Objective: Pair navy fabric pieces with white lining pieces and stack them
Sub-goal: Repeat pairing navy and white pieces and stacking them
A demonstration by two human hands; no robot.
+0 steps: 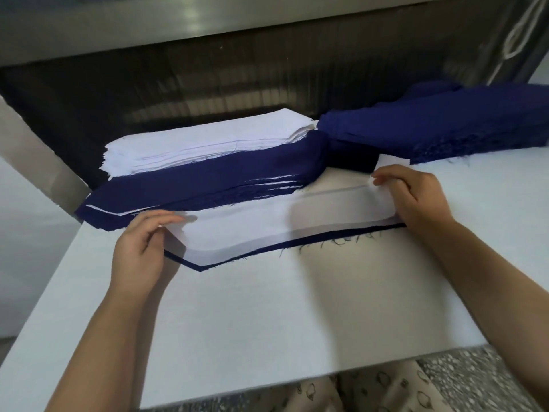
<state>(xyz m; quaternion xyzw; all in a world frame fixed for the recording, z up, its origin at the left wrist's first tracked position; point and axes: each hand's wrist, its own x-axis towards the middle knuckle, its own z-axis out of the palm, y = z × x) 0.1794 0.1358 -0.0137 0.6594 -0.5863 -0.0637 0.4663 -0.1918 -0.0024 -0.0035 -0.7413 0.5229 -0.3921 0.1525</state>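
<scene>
A white lining piece (261, 224) lies over a navy fabric piece (267, 251) on the white table; only the navy's near edge shows as a thin strip. My left hand (139, 248) pinches the lining's left end. My right hand (416, 197) pinches its right end. Behind them lies a stack of paired navy and white pieces (208, 185). A pile of white lining pieces (208, 141) sits farther back, and a pile of navy pieces (445, 126) lies at the back right.
The white table (267, 322) ends in a near edge, with speckled floor (481, 379) and patterned trousers below it. A dark machine opening with a grey metal housing (148, 28) rises behind the piles. A white cord (517, 40) hangs at the top right.
</scene>
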